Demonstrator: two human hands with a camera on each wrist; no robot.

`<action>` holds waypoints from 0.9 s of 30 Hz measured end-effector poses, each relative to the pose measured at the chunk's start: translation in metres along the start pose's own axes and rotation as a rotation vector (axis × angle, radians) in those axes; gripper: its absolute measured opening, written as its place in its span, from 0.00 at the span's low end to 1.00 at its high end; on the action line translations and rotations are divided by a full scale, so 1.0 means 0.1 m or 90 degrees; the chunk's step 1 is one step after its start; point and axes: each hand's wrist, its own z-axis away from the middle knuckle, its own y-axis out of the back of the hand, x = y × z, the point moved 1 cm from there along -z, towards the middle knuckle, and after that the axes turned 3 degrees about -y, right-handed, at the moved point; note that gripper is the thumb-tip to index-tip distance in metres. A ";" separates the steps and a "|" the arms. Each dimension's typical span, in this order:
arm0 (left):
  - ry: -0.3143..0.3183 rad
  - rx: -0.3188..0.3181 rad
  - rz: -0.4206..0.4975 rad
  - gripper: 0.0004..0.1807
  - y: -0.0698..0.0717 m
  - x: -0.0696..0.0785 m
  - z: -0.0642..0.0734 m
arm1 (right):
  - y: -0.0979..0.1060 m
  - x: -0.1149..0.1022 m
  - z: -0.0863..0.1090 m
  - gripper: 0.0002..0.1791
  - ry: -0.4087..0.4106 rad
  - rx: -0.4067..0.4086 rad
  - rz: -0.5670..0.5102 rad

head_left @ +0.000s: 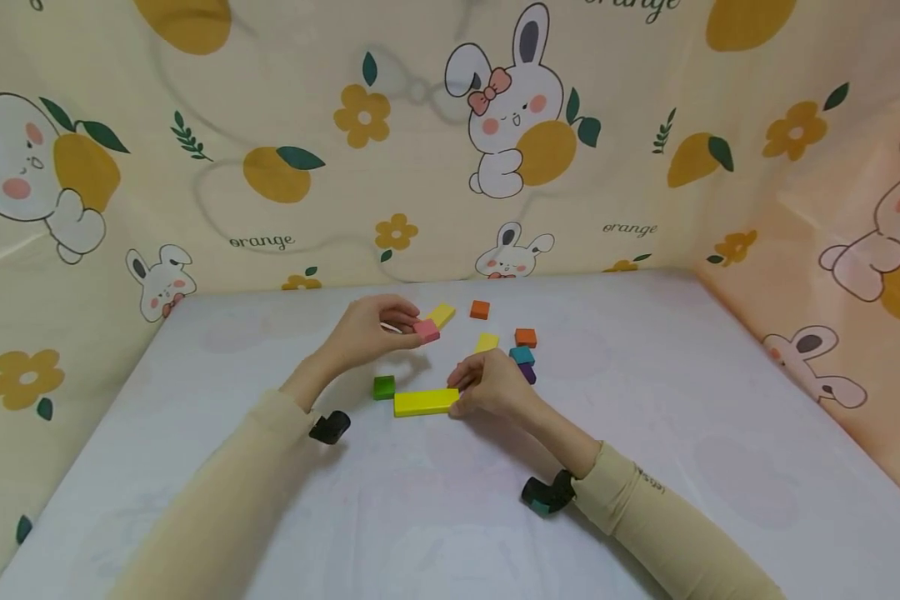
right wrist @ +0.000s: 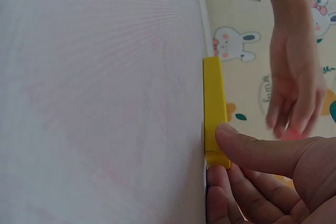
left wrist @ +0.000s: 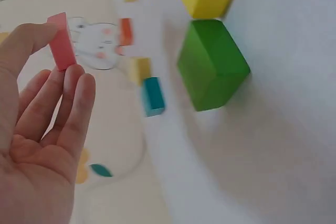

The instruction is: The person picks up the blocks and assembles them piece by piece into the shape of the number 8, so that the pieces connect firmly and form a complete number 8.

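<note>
The backdrop [head_left: 420, 187] repeatedly reads "orange"; small lettering [head_left: 649, 478] on the right sleeve [head_left: 667, 525] is unclear.

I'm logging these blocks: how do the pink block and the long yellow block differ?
The pink block is short, while the long yellow block is a stretched-out bar. The pink block is raised above the table, pinched by the left hand; the long yellow block lies on the table, one end gripped by the right hand. Both are single-coloured and straight-edged.
</note>
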 end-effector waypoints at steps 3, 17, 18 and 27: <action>-0.021 0.023 0.021 0.23 0.08 0.04 0.17 | 0.00 0.00 0.00 0.17 -0.009 0.006 0.005; -0.024 0.042 0.078 0.22 0.21 0.02 0.80 | 0.00 0.03 0.00 0.16 -0.020 0.008 0.008; -0.026 0.036 0.063 0.22 0.21 0.01 0.83 | 0.00 0.03 0.00 0.16 -0.020 0.007 0.007; -0.014 -0.104 0.041 0.20 0.14 -0.09 1.02 | -0.01 0.01 -0.01 0.17 -0.013 0.008 0.019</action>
